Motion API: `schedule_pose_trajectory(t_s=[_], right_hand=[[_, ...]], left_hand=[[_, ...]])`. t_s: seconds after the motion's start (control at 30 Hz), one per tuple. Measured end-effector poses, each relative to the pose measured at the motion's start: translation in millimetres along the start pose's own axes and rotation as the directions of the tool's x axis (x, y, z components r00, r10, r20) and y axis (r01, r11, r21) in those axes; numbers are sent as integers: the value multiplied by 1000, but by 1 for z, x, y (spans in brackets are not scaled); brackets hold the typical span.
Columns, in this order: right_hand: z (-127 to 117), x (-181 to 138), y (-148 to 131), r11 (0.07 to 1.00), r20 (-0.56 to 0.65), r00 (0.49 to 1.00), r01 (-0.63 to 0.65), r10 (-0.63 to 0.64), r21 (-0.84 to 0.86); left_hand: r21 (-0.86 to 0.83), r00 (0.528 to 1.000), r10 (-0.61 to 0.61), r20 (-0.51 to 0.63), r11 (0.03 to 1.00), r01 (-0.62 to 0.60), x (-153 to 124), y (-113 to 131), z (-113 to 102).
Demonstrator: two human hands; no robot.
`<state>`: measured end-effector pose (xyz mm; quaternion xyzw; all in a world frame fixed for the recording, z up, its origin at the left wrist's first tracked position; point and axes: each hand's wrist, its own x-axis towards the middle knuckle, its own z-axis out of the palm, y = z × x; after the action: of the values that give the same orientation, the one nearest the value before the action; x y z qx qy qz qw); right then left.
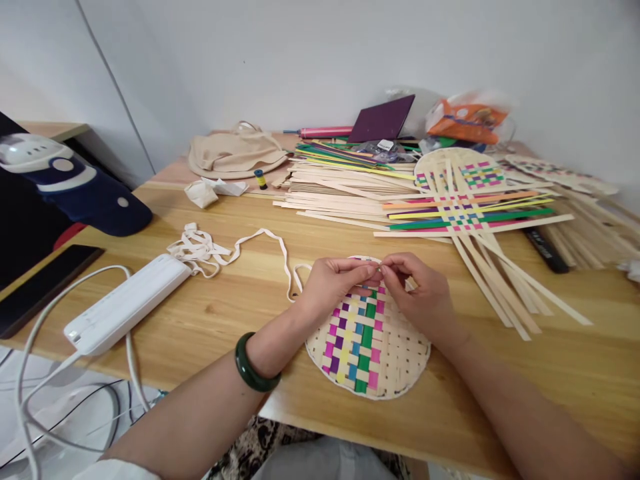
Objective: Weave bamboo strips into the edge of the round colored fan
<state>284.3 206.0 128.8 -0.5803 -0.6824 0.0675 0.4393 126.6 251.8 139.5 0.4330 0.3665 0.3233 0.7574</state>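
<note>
A round woven mat (367,347) of pale and coloured strips lies on the wooden table (240,300) in front of me. My left hand (333,283) and my right hand (417,293) meet over its far edge. Both pinch at one spot where the fingertips touch, around something small that I cannot make out. A cream fabric tape (273,243) runs from the mat's far left edge across the table. A dark green bangle (253,367) sits on my left wrist.
A white power strip (127,303) with cables lies left. A stack of bamboo strips (345,187) and a half-woven coloured piece (465,213) with long loose strips lie behind and right. A beige cloth (235,153), a small spool (261,179) and bags sit at the back.
</note>
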Motion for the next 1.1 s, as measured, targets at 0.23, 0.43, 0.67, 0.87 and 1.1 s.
schedule_pose_trajectory(t_s=[0.23,0.43,0.67,0.87,1.1], right_hand=[[1,-1,-1,999,18,1000,-13,12,50],[2,0,-1,996,22,999,-45,43,73],[0,3,-4,988,22,997,-80,78,133],[-2,1,-5,981,-97,987,-112,128,162],[-2,2,-7,929,-101,982,-113,157,353]], left_hand=[[42,999,18,-32,999,-16,0,1,1],[113,996,75,-53,991,-69,-1,3,2],[175,993,104,-56,980,-93,-1,2,1],[168,993,88,-75,983,-74,-3,3,4],[217,995,98,3,971,-96,-5,-1,5]])
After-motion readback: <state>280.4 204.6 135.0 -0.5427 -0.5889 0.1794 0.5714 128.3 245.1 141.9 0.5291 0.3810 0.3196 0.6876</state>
